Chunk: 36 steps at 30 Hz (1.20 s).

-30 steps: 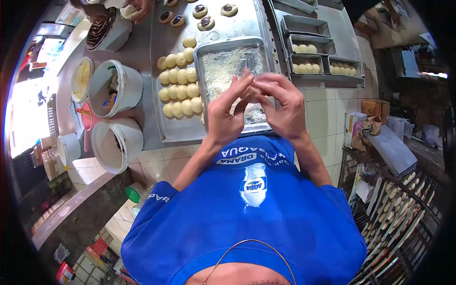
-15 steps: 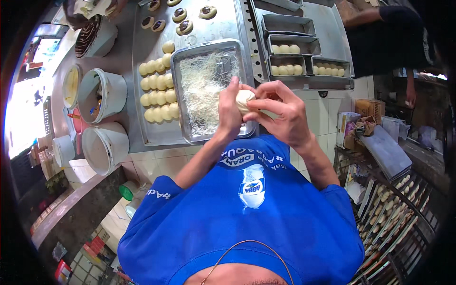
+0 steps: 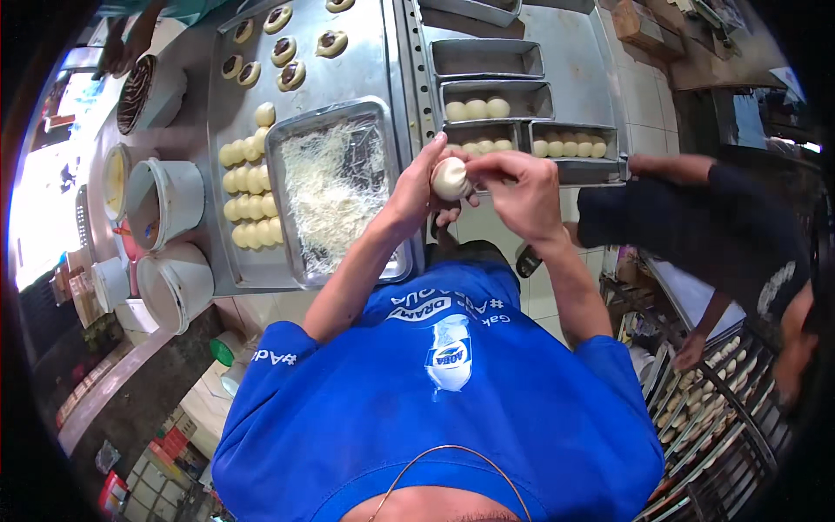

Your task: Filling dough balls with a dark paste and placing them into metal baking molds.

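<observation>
A pale dough ball (image 3: 450, 181) with a pleated top rests in the fingers of my left hand (image 3: 413, 193), which curl around it. My right hand (image 3: 526, 196) has thumb and fingers closed on the dough's top at its right side. Both hands are just right of a steel tray (image 3: 389, 113) holding pale fine shreds (image 3: 330, 191). Rows of smooth dough balls (image 3: 249, 207) lie left of that tray on a larger metal tray (image 3: 344, 74), with dark-filled dough rounds (image 3: 289, 76) at its top.
Rectangular tins (image 3: 487, 61) on a metal tray, some holding dough balls, stand at upper right. White buckets (image 3: 174, 287) line the left. A co-worker in dark clothing (image 3: 687, 226) leans in at right; another person's hands (image 3: 126, 48) show at top left. A rack of dough (image 3: 713, 409) is at lower right.
The view has shifted, so trays appear further left. My hands moved off the shred tray with the dough, now seen as a pleated ball. The co-worker at right has come much further into view.
</observation>
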{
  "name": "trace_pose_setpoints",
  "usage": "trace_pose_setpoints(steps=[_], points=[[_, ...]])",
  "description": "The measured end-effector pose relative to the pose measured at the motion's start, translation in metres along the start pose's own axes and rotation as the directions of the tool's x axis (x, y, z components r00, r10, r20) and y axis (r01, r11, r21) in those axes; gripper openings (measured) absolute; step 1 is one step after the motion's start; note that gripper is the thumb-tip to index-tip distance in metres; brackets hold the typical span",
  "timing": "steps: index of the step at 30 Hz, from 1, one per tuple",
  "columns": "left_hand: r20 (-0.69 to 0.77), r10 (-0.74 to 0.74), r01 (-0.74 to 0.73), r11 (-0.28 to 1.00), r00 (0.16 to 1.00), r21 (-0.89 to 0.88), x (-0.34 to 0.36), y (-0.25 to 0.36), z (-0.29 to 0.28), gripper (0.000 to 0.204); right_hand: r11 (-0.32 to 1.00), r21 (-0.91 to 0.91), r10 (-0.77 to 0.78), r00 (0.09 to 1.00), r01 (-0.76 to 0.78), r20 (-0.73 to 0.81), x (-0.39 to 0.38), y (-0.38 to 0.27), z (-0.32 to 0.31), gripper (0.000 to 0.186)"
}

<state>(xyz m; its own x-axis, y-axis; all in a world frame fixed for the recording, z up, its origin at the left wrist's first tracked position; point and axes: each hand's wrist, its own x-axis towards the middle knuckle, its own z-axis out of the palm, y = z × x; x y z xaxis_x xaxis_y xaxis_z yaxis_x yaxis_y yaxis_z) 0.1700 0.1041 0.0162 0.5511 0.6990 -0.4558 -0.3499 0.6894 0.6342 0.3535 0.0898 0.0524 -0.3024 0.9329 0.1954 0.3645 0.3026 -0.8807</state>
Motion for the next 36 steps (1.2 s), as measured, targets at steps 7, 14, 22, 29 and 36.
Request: trace_pose_setpoints(steps=[7,14,22,29,36], points=[[-0.120,0.058,-0.016,0.948,0.991,0.319,0.065,0.004,0.025,0.058,0.901,0.081,0.435,0.880,-0.427,-0.191,0.029,0.071,-0.020,0.032],[-0.072,0.857,0.072,0.041,0.510,0.997,0.113,-0.021,-0.028,0.054,0.667,-0.617,0.407,0.898,-0.418,-0.169,0.077,0.168,-0.047,0.038],[-0.387,0.394,0.106,0.574,0.834,0.812,0.102,0.020,-0.041,0.048,0.735,-0.478,0.628,0.749,-0.481,0.213,0.096,0.181,-0.048,0.051],[-0.541,0.796,0.447,0.394,0.272,0.803,0.141,0.091,-0.188,0.034,0.719,-0.567,0.542,0.835,-0.402,0.095,0.082,0.165,-0.040,0.046],[-0.666,0.743,0.070,0.662,0.064,0.746,0.175,0.117,-0.234,0.030,0.960,-0.235,0.147,0.988,-0.152,-0.042,0.066,0.069,0.042,0.036]])
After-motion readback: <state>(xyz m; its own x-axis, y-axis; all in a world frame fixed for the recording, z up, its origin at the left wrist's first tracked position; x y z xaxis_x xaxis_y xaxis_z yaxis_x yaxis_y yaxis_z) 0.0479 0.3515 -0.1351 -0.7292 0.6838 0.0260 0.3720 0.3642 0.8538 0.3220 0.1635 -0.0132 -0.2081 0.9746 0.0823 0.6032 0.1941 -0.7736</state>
